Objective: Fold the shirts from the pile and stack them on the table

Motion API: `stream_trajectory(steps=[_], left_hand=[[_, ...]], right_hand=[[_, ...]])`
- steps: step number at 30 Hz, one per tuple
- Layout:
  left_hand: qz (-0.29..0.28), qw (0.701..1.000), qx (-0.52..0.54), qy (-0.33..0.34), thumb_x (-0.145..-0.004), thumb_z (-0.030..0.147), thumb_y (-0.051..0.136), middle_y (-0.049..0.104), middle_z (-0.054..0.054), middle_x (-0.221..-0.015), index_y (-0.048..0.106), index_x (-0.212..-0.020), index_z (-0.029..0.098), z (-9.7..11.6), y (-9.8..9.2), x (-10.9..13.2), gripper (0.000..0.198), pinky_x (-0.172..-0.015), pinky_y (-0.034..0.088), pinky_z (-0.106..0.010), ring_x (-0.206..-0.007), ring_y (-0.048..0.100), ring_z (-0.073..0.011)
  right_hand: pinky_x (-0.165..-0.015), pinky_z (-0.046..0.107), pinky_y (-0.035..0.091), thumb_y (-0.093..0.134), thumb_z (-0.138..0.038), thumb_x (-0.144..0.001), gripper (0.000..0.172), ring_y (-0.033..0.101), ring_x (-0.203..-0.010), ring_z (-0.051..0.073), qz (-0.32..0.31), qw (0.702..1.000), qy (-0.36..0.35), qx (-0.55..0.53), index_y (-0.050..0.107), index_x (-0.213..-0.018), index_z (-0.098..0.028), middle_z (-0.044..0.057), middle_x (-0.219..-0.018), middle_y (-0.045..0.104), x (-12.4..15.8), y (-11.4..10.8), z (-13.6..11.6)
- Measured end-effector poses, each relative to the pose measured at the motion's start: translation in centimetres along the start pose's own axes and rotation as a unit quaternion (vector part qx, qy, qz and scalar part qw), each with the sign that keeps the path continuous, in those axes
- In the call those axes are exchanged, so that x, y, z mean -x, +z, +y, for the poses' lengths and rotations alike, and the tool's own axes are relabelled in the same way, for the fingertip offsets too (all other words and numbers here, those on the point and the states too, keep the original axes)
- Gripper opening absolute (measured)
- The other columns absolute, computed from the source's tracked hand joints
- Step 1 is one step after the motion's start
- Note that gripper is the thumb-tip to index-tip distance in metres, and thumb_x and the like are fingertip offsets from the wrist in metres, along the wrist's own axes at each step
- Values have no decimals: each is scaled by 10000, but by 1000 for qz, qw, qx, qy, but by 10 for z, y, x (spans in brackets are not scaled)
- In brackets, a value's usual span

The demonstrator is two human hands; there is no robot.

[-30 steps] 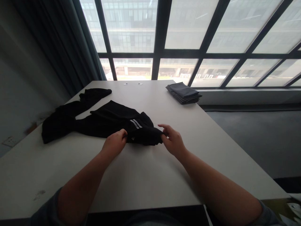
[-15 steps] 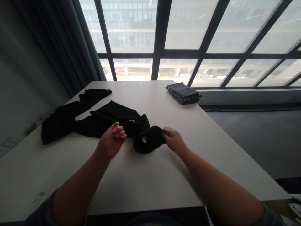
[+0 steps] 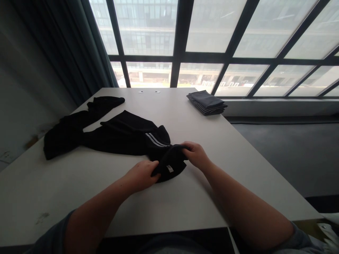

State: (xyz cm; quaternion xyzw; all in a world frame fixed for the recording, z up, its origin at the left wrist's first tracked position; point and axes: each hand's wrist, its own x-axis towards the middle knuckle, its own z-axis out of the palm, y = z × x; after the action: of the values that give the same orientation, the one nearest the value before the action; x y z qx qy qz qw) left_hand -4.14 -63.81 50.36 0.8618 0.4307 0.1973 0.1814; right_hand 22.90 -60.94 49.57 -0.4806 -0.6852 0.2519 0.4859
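Note:
A black garment point(image 3: 124, 135) with two white stripes lies bunched and stretched out to the left across the white table point(image 3: 106, 197). Its near right end forms an opening with a small white label inside. My left hand point(image 3: 145, 174) pinches the left edge of that opening. The opposite edge, close to the stripes, is gripped by my right hand point(image 3: 194, 154). Further left and back, dark cloth point(image 3: 102, 106) extends towards the table's far left; whether it is the same piece, I cannot tell.
A stack of folded grey and striped cloths point(image 3: 208, 102) sits at the table's back right edge. Two small white round fittings are at the far edge. A curtain point(image 3: 71, 46) hangs at the left, and large windows stand behind the table.
My left hand has moved right and down and taken hold of the garment's edge. The opening is spread wider, and the white stripes show more. My right hand keeps its hold.

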Motion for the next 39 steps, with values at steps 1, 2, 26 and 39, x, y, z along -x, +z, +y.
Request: stream_trajectory(steps=[1,2,26,39], left_hand=[[-8,999,26,-19,-833,284,708,737,-58,-888,736,-921,247,-2,-2,-1,99,-683,423,-322,-816,674,-267],[-11,997,64,-43,-842,290,700,742,-53,-893,747,-936,247,-6,-5,-3,113,-679,432,-317,-819,680,-264],[89,730,671,-93,-830,351,719,729,-83,-845,756,-898,128,-21,-21,-13,237,-793,569,-349,-852,687,-245],[79,930,353,72,-864,377,805,679,-104,-1195,601,-1348,227,-19,-12,-8,545,-947,563,-418,-1105,664,-281]], right_hand=[[-601,233,509,615,-367,-813,291,632,-669,138,4,1000,17,-9,785,-927,-160,31,-773,715,-1,0,1],[-596,236,511,633,-377,-799,305,631,-662,139,11,999,33,-24,776,-955,-157,30,-772,714,-3,-1,2],[-630,241,492,588,-292,-809,110,586,-793,152,99,993,-67,-17,616,-828,-188,31,-859,626,7,11,-2],[-803,291,510,580,-197,-943,157,639,-854,161,-46,968,-206,132,729,-992,-206,41,-916,707,14,7,-11]])
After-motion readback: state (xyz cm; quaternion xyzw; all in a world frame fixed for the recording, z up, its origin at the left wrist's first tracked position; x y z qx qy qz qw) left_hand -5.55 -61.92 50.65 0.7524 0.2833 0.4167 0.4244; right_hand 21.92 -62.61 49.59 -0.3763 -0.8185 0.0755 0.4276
